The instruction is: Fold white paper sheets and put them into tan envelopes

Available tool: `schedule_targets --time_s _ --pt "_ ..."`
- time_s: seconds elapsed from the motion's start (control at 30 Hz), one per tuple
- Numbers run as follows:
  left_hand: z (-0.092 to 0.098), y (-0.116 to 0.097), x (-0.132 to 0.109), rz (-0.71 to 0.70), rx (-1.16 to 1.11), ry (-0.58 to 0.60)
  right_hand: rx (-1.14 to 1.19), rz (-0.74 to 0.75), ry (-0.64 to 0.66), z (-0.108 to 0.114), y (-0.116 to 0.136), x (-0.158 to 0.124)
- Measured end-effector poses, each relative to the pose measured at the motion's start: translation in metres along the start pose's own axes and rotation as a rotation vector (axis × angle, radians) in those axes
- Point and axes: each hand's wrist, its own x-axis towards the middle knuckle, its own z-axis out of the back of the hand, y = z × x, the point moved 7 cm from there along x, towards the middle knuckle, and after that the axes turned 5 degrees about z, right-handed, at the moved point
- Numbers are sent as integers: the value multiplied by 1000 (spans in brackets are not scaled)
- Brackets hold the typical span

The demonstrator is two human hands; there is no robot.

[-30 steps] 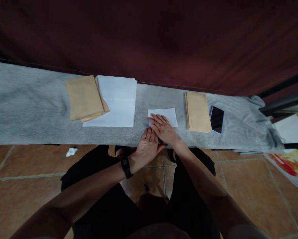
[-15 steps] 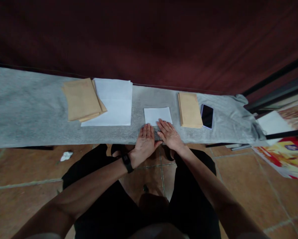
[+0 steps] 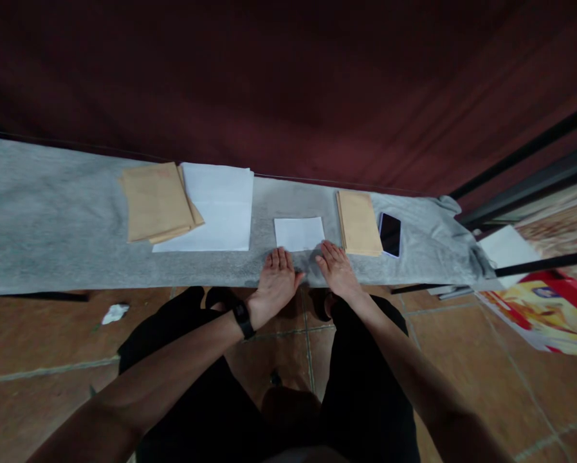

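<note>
A folded white sheet [image 3: 299, 233] lies on the grey cloth-covered bench [image 3: 51, 212] in front of me. My left hand [image 3: 275, 280] rests flat on the cloth just below the sheet's left corner, fingers stretched out, a black watch on the wrist. My right hand [image 3: 337, 268] lies flat beside the sheet's lower right corner, fingers spread and holding nothing. Neither hand covers the sheet.
A stack of brown envelopes [image 3: 359, 222] and a dark phone [image 3: 390, 234] lie right of the sheet. To the left are white paper sheets [image 3: 217, 206] and more brown envelopes [image 3: 155, 200]. A crumpled scrap [image 3: 115, 313] lies on the tiled floor. Colourful printed material [image 3: 543, 308] sits at right.
My right hand has slid off the folded sheet toward me and to the right. Both hands now lie apart on the cloth below the sheet. The view has shifted right.
</note>
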Motion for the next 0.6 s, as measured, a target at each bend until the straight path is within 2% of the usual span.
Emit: schedule_targets --time_s 0.2,0.37,0.6 --pt "3 1 9 -38 -31 -75 44 36 21 -3 15 34" --pt "-1 5 32 -45 -101 -131 49 40 4 -14 21 42" --pt "-19 10 66 47 -140 -97 40 -28 -64 -15 12 52"
